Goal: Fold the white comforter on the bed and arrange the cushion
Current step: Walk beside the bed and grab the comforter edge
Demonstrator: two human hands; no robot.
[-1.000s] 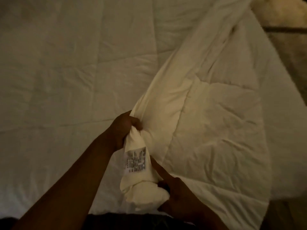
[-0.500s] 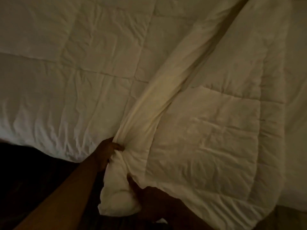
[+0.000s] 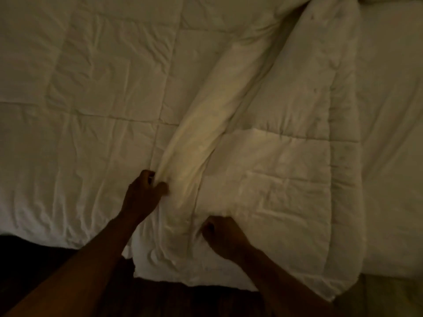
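Dim bed (image 3: 393,156): both hands, left (image 3: 143,194) and right (image 3: 223,235), closed on bunched white comforter (image 3: 263,175); no writing visible.

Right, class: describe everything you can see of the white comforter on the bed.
The white comforter is a quilted, padded cloth, stitched into large squares and creased all over. It lies spread across the bed, with its right part folded back over the rest, leaving a raised ridge that runs from the top down to the near edge. The left hand pinches that ridge; the right hand grips the folded layer near the near edge. The light is dim.
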